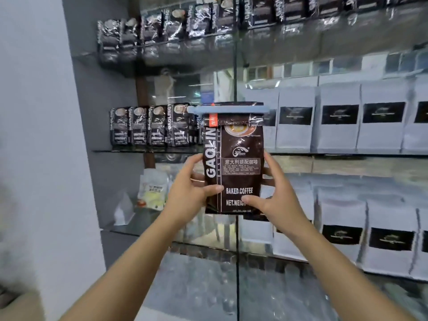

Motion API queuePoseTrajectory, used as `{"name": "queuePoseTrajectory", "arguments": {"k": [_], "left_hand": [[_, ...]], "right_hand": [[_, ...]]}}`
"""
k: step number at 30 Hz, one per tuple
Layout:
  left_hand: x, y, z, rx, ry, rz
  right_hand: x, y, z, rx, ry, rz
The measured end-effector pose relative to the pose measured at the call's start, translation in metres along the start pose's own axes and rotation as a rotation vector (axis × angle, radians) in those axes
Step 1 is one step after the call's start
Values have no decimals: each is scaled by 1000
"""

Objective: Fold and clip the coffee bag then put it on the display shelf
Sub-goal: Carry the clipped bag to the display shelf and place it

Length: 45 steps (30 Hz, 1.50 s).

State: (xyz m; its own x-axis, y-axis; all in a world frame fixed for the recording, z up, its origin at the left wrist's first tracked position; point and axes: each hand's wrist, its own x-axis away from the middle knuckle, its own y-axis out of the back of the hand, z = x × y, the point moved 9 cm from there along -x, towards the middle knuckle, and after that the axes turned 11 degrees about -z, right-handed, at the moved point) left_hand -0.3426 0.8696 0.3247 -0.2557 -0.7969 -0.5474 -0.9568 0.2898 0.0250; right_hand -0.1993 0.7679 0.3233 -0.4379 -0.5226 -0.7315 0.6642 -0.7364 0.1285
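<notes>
Two bare hands hold one dark coffee bag (pixel 234 163) upright in the air in front of a glass display shelf (pixel 148 150). The left hand (pixel 192 188) has its grip closed on the bag's lower left edge, thumb pressed on the printed front and fingers wrapped behind. The right hand (pixel 275 193) has its grip closed on the lower right edge, thumb lying across the front near the bottom, fingers behind. The bag faces the camera, with white lettering on brown foil and a picture of a coffee cup near the top. Its top is folded over, and a long pale blue clip (pixel 228 109) lies level across the fold, sticking out past both sides of the bag.

The bag touches no shelf; it hangs between the hands, in line with a thin dark vertical post (pixel 235 54) of the shelving. Behind it to the left, a row of similar dark bags (pixel 148 126) stands on the glass shelf, and more dark bags (pixel 162 28) line the shelf above. To the right, white bags with black labels (pixel 338 119) stand side by side on two levels. Lower left, a pale pouch with a yellow-green print (pixel 154 189) sits on a lower glass shelf beside a grey wall (pixel 102 89). The picture is somewhat blurred, so the small print is unreadable.
</notes>
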Motion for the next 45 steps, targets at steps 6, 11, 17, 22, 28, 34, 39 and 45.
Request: {"name": "queuePoseTrajectory", "arguments": {"k": [6,11,17,22,28,34,39,45], "left_hand": [[-100,16,13,-32,-93,-80],[-186,28,33,-1,-102,-126],[-264,31,48,23,-166,-132],[-330,28,68,49,-204,-127],[-406,16,112,64,-126,-37],[-436,-2,160,-15,-53,72],[-454,-6,195,-101,26,134],[-474,-13,214,-136,35,158]], "right_hand": [[-95,-64,-34,-42,82,18],[-171,-109,-54,-58,106,28],[-241,-157,-72,-27,187,20],[-292,-177,-83,-10,194,-25],[-341,-206,-124,68,114,-66],[-360,-227,-182,156,-29,-47],[-362,-247,-212,278,-97,42],[-370,-256,-227,482,-84,124]]}}
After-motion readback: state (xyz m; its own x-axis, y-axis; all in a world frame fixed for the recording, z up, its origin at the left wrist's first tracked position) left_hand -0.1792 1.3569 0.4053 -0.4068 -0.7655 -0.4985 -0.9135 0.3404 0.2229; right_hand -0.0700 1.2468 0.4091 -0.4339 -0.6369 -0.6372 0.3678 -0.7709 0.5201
